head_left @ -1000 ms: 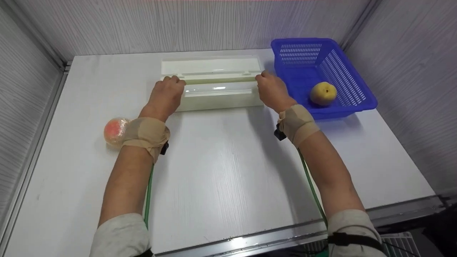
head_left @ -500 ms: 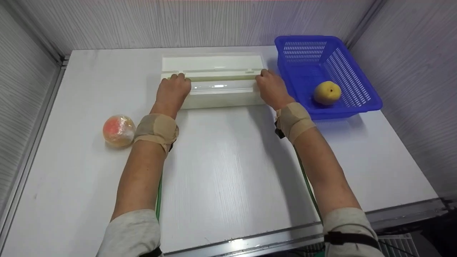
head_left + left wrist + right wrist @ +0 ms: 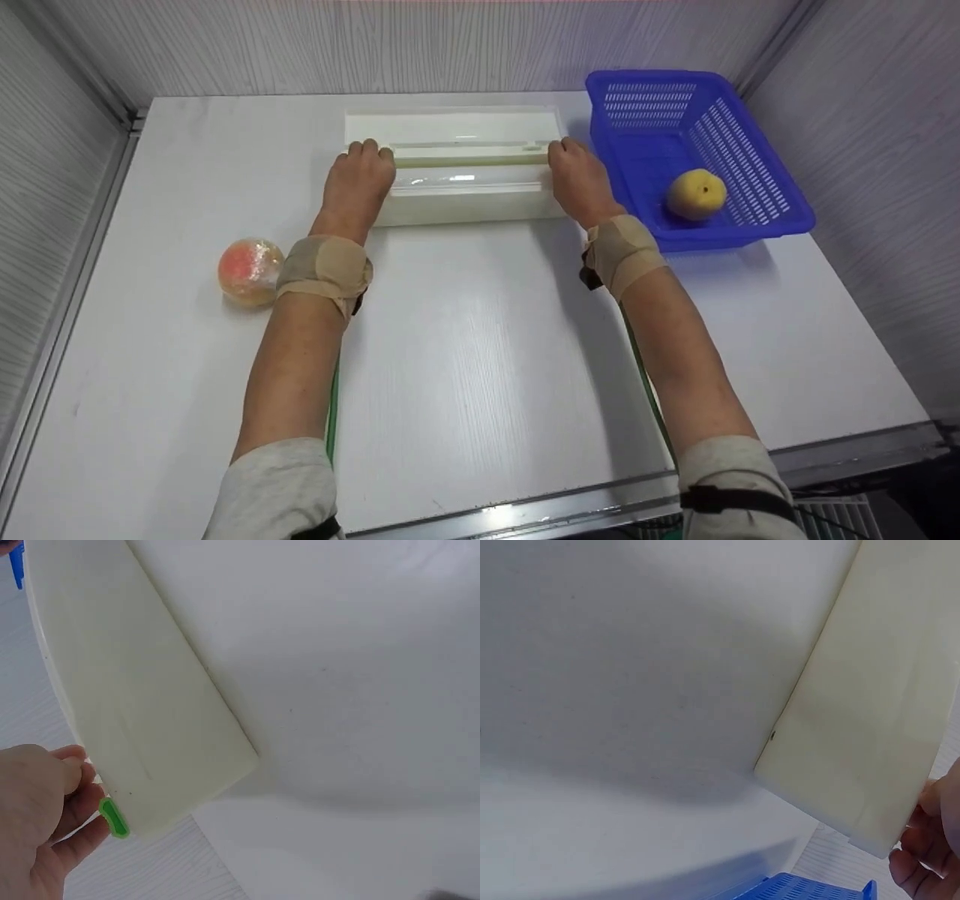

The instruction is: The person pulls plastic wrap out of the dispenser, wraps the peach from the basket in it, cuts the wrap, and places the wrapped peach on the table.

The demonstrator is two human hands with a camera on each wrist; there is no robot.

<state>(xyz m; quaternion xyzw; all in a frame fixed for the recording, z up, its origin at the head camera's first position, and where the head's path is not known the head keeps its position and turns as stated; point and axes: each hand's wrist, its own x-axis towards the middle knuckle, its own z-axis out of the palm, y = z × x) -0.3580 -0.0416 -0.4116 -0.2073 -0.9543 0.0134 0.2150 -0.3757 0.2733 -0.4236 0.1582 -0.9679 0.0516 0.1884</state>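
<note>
A cream cling film dispenser (image 3: 472, 206) lies across the table with its lid (image 3: 454, 124) folded back. A glossy roll of clear film (image 3: 461, 178) shows inside. My left hand (image 3: 360, 176) is at the dispenser's left end, thumb and fingers pinching the film's edge along the bar; the thin film there is hard to see. A green tab (image 3: 114, 818) shows by those fingertips in the left wrist view. At the other end my right hand (image 3: 579, 176) pinches the same edge. In the right wrist view, curled fingers (image 3: 922, 851) touch the box's corner.
A film-wrapped, red-and-yellow round fruit (image 3: 249, 271) sits left of the left wrist. The blue basket (image 3: 787, 225) stands right of the right hand, holding a yellow fruit (image 3: 696, 194). A metal edge (image 3: 517, 510) borders the table's front; panels rise behind and at both sides.
My left hand first shifts right along the bar, uncovering the wrapped fruit, then slips slightly back left. The right hand stays at its end. The view shifts slightly.
</note>
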